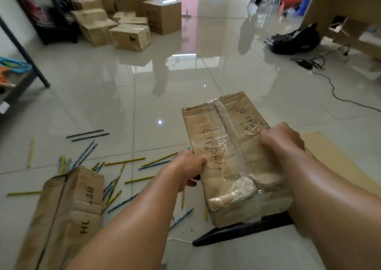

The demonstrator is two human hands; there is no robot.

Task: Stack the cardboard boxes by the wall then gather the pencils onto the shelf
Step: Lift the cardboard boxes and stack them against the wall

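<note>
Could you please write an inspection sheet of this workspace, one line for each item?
Surface: glossy tiled floor.
Job's things: taped box held up; second box on floor; box pile far left; pencils scattered.
Clutter: black bag.
Grippers: left hand and right hand grip the taped box's sides.
Cables: black cable trails on the floor at right.
Surroundings: shelf at left.
</note>
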